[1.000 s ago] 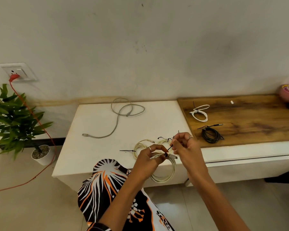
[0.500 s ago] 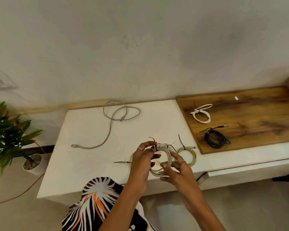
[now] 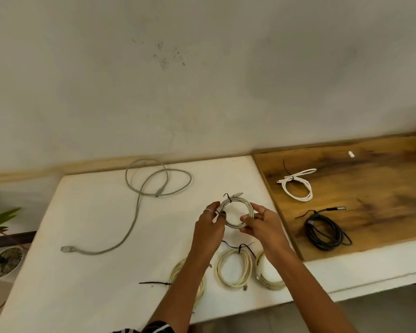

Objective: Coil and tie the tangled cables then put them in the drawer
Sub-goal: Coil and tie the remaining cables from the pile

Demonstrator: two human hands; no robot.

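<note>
1. Both hands are up over the middle of the white desk (image 3: 101, 236), holding one small cream coil (image 3: 239, 213) between them. It's already cinched with a black tie (image 3: 228, 199) at its upper-left.

2. Left hand (image 3: 208, 230): fingers curled in and pinching the coil's left side, right below the tie where a plug end sticks out. Right hand (image 3: 262, 224): thumb and fingers pinching the right-hand rim. So neither hand is loose or free; both have hold of that same coil.

3. The coil faces up toward the camera like a ring, hole open, sitting directly between the two sets of fingers. It looks lifted off the desk, though I can't say by how much.

4. Three more cream coils (image 3: 234, 270) lie along the near edge of the desk, partly under the forearms. At least two have black ties on them.

5. On the wooden slab (image 3: 370, 188) at the desk's right end there's a tied white cable (image 3: 297, 186) and a bundled black cable (image 3: 327, 233).

6. The loose grey cable (image 3: 139, 200) still sprawls from the far edge of the desk toward the left side, uncoiled. My guess is that's the remaining one to do.

7. What matters next, I think: the held coil is done and needs setting down or carrying off. The right hand is nearer the slab, the left nearer the grey cable. I can't clearly make out a drawer from here.
</note>
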